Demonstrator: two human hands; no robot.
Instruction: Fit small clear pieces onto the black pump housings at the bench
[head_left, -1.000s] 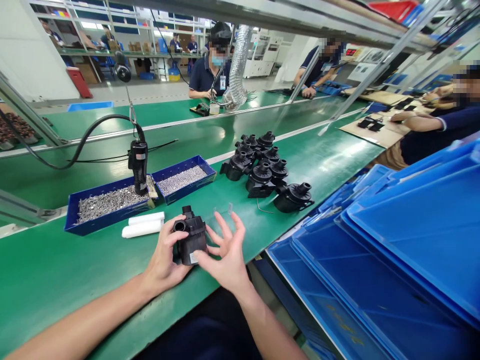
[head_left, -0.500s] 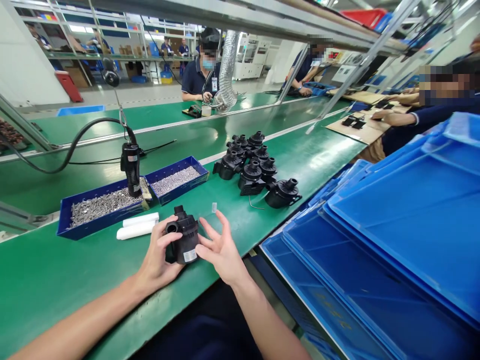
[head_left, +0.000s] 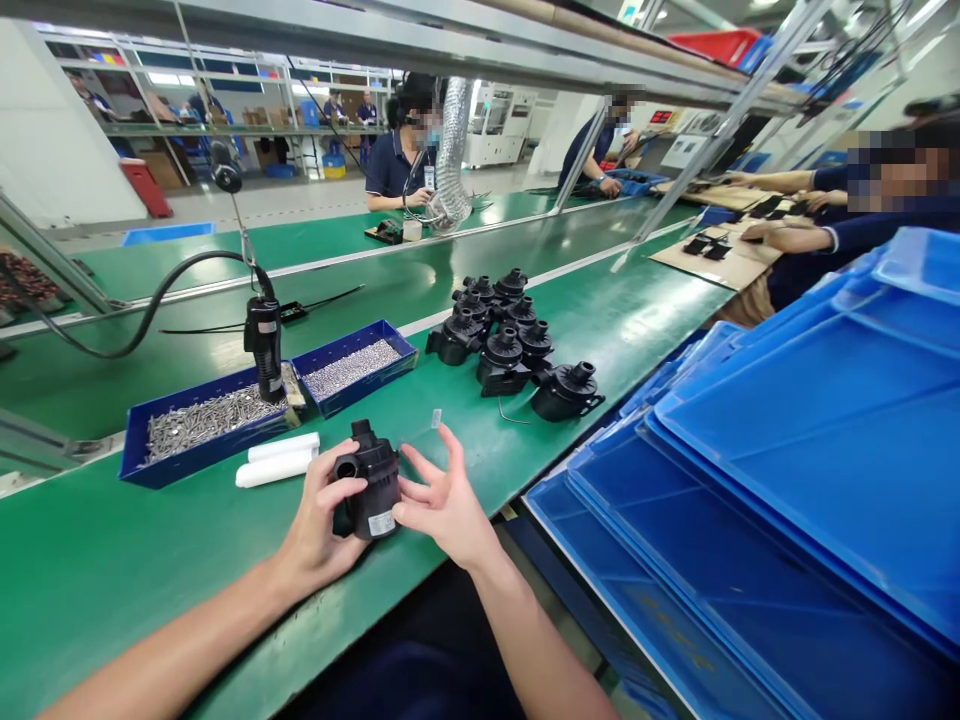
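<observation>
The left hand (head_left: 319, 525) wraps its grip around a black pump housing (head_left: 371, 483), steadying it on the green surface (head_left: 90, 560) while the right hand (head_left: 442, 505), fingers spread wide, presses its label side

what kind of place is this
Most likely a factory assembly line. The person's left hand holds a black pump housing at a long green bench, with more pump housings grouped ahead, blue trays of screws, a hanging electric screwdriver, and co-workers seated along the line.

Pump (head_left: 371, 480) between hands; screw trays (head_left: 202, 425) behind-left; pump cluster (head_left: 510, 335) behind-right.
</observation>
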